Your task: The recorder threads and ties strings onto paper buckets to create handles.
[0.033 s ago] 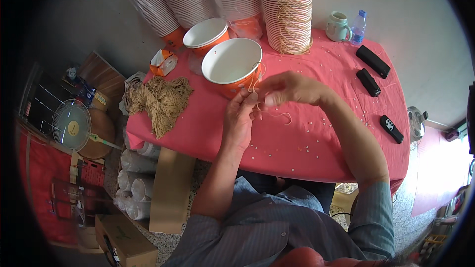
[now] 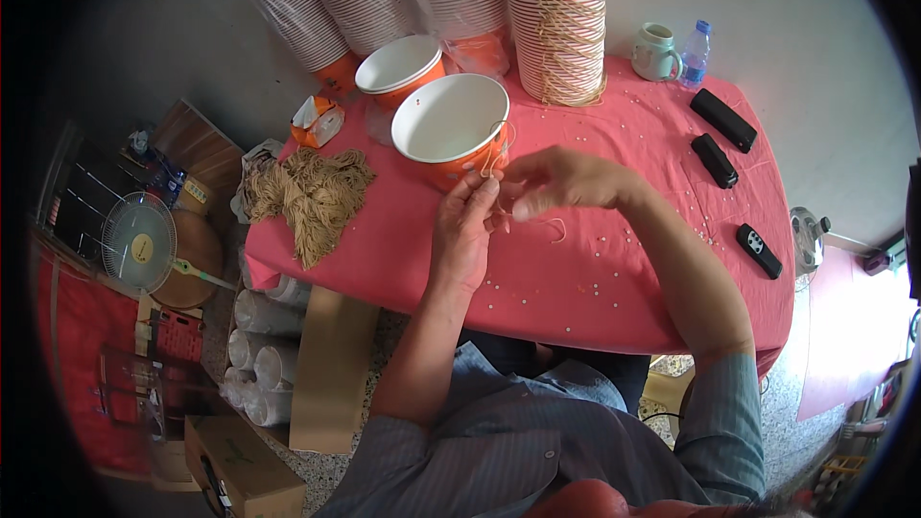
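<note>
A large paper bucket (image 2: pixel 451 120), orange outside and white inside, stands on the pink-covered table just beyond my hands. My left hand (image 2: pixel 465 230) pinches a thin tan cord (image 2: pixel 491 161) between thumb and fingertips at the bucket's near side. The cord rises in a loop by the rim, and its loose tail lies on the cloth to the right. My right hand (image 2: pixel 571 179) arches over from the right, its thumb and fingers apart, close to the left fingertips. Whether it touches the cord is hard to make out.
A tan cord bundle (image 2: pixel 317 194) and an orange packet (image 2: pixel 317 122) lie at left. Behind stand two nested buckets (image 2: pixel 398 67) and tall bucket stacks (image 2: pixel 556 29). To the right are a mug (image 2: pixel 656 53), a water bottle (image 2: pixel 696 53) and black devices (image 2: pixel 724 120). Small white bits dot the cloth.
My right hand has shifted slightly downward, its thumb lower and further from its fingers. The cord's loose tail has moved a little. My left hand and the bucket have stayed put.
</note>
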Motion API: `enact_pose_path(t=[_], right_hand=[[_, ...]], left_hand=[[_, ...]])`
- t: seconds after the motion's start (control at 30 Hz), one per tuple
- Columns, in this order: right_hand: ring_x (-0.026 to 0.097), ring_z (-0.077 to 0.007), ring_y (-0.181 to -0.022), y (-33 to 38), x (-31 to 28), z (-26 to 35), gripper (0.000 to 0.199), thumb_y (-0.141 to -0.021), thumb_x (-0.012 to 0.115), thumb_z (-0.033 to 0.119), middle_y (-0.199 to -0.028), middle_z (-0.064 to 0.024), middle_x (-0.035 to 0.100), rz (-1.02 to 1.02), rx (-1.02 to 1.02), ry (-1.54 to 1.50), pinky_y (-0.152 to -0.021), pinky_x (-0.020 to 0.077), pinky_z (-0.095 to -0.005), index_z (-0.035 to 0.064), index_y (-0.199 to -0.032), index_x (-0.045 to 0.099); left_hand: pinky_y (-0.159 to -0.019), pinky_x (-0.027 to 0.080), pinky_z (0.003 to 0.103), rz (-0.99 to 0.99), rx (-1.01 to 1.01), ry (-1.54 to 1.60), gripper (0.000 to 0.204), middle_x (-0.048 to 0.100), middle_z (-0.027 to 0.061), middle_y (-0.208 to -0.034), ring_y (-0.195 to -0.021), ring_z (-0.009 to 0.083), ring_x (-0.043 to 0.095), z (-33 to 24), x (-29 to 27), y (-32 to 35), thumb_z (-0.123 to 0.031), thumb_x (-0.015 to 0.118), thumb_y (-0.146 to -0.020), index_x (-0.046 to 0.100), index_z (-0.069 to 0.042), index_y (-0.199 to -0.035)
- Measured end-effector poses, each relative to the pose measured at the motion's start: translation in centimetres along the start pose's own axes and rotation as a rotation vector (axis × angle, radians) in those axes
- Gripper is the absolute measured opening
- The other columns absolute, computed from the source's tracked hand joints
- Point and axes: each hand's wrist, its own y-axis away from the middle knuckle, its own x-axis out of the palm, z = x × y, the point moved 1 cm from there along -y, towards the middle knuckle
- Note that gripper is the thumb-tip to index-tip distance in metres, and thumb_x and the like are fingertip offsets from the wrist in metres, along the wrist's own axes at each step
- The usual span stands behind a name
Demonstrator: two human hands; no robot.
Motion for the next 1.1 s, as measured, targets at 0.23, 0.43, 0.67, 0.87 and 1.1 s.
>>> enact_pose_path(t=[0.23, 0.43, 0.67, 0.87, 1.1], right_hand=[[0.074, -0.0187, -0.064, 0.9, -1.1, 0.7, 0.019, -0.098, 0.077, 0.017, -0.085, -0.008, 0.079, 0.122, 0.249, 0.086, -0.068, 0.0606, -0.0328, -0.0003, -0.105, 0.081], [0.071, -0.0143, -0.062, 3.1, -3.8, 4.9, 0.021, -0.103, 0.072, 0.019, -0.081, -0.0079, 0.078, 0.004, 0.208, 0.103, -0.059, 0.0565, -0.0283, -0.0007, -0.104, 0.081], [0.068, -0.0095, -0.063, 5.2, -3.0, 9.0, 0.024, -0.102, 0.073, 0.019, -0.072, -0.0041, 0.073, -0.016, 0.206, 0.248, -0.058, 0.0541, -0.0281, 0.0008, -0.087, 0.078], [0.072, -0.0142, -0.068, 4.3, -3.3, 6.0, 0.027, -0.1, 0.075, 0.021, -0.071, -0.0069, 0.072, 0.031, 0.398, 0.509, -0.064, 0.0573, -0.0332, -0.0006, -0.084, 0.074], [0.073, -0.0162, -0.069, 3.8, -5.0, 3.5, 0.03, -0.103, 0.071, 0.026, -0.074, -0.0081, 0.073, -0.037, 0.421, 0.553, -0.066, 0.0584, -0.0351, -0.0001, -0.088, 0.075]], left_hand=[[-0.067, 0.054, 0.027, -0.016, -0.065, 0.058, 0.021, 0.079, 0.0095, -0.11, -0.09, 0.0156, 0.075, -1.0, 0.6, 0.5, -0.025, 0.069, -0.111, 0.069, -0.008, -0.124], [-0.075, 0.054, 0.031, -0.06, -0.135, 0.22, 0.026, 0.078, 0.0116, -0.119, -0.103, 0.0209, 0.074, 0.3, 1.0, 0.2, -0.03, 0.074, -0.106, 0.069, -0.01, -0.122], [-0.083, 0.053, 0.036, -0.084, -0.159, 0.43, 0.024, 0.078, 0.0091, -0.121, -0.106, 0.0205, 0.072, 1.7, 4.0, -0.7, -0.029, 0.077, -0.103, 0.069, -0.015, -0.12], [-0.092, 0.052, 0.037, -0.118, -0.134, 0.532, 0.023, 0.075, 0.0076, -0.126, -0.112, 0.0197, 0.07, 1.5, 5.4, -1.5, -0.028, 0.075, -0.104, 0.068, -0.015, -0.121], [-0.098, 0.055, 0.039, -0.086, -0.2, 0.351, 0.029, 0.076, 0.0073, -0.129, -0.115, 0.0208, 0.07, 1.0, 4.8, 0.2, -0.024, 0.069, -0.11, 0.067, -0.008, -0.133]])
